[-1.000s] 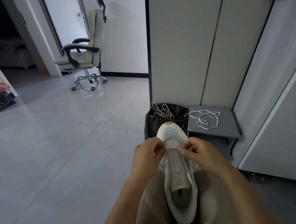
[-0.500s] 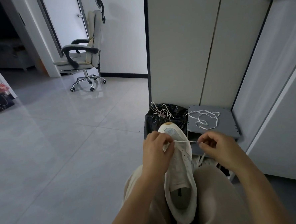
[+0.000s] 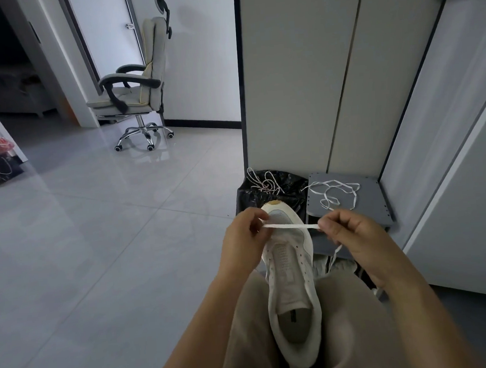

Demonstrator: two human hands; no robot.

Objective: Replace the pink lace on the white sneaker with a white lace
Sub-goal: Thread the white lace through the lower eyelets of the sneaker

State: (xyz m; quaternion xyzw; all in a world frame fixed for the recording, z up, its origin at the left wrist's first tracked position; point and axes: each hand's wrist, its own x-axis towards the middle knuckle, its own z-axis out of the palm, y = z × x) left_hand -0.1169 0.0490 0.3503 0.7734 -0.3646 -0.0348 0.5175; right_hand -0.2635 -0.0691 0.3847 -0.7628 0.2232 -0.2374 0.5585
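Observation:
The white sneaker [image 3: 292,283] lies between my knees, toe pointing away, its eyelets bare. A white lace [image 3: 291,226] is stretched flat across the toe end. My left hand [image 3: 244,240] pinches its left end and my right hand [image 3: 353,234] pinches the right part, with the rest of the lace hanging down below that hand. The pink lace [image 3: 264,182] lies in a tangle on a black bag beyond the shoe. Another white lace [image 3: 336,193] lies looped on a grey board.
A black bin bag [image 3: 271,195] and a grey board [image 3: 374,204] sit just beyond the toe, against a tall white cabinet [image 3: 301,80]. A second sneaker [image 3: 335,266] shows beside my right knee. An office chair [image 3: 137,96] stands far left on the tiled floor.
My hands were close together at the front eyelets; they have drawn apart, the right hand moving right, and the white lace now stretches taut between them.

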